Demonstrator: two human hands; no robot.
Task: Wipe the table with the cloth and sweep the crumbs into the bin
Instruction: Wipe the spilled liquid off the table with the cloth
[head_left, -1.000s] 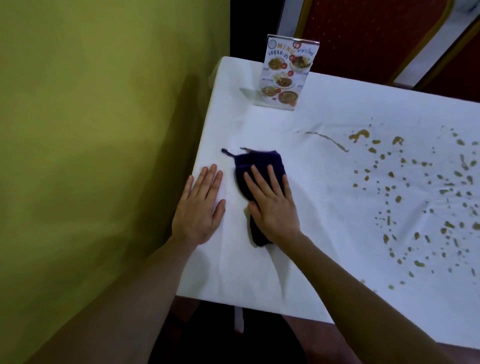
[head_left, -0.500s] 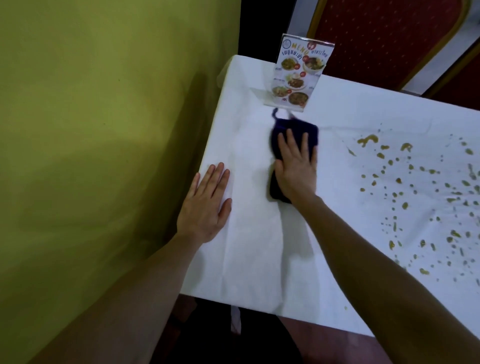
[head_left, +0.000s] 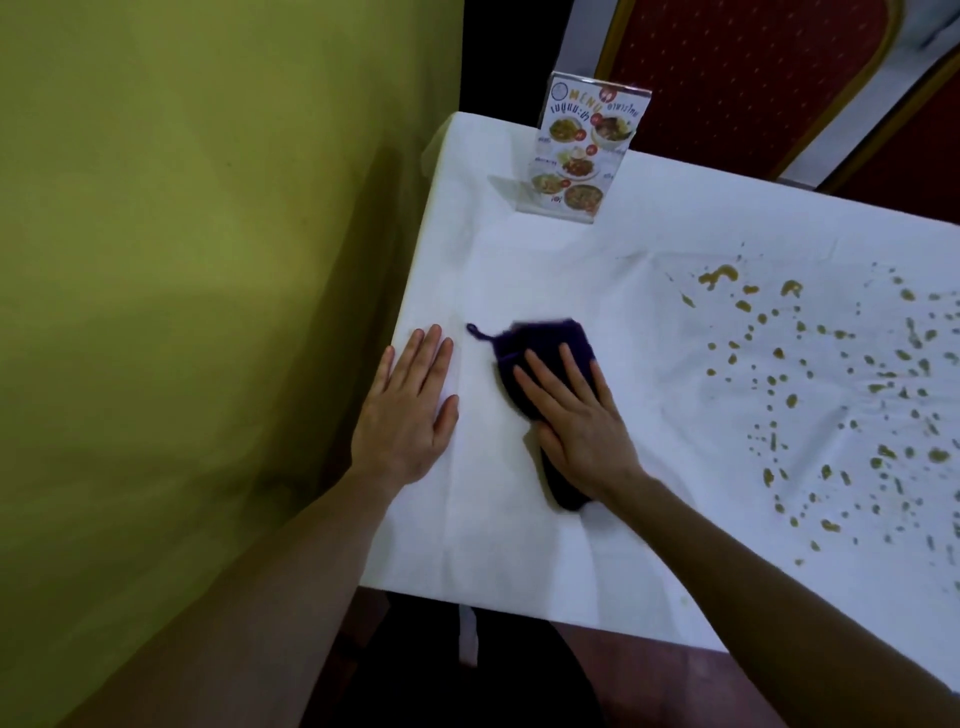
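The right hand (head_left: 576, 421) is pressing flat on a dark purple cloth (head_left: 540, 358), its fingers (head_left: 540, 374) slightly spread and lying over the fabric rather than pinching it. The cloth is lying on the white-covered tabletop (head_left: 519, 270) near its left end, bunched lengthwise under the palm, with a small hanging loop (head_left: 475, 332) sticking out toward the left hand. The left hand (head_left: 410, 410) is resting palm-down on the tabletop just beside the cloth, not touching it, fingers straight and close together, near the table's left edge by the yellow-green wall (head_left: 208, 260).

To the right of the cloth, well apart from it, brownish-yellow crumbs and spots (head_left: 831, 395) are lying scattered across the tabletop.

At the far left corner a clear acrylic menu stand (head_left: 582, 150) is standing upright; the card is reading "MENU" in orange letters, with Thai script beneath it and photos of dishes. The smaller print is too fine to read. Behind the table, red chair backs with gold frames (head_left: 737, 67) are showing.
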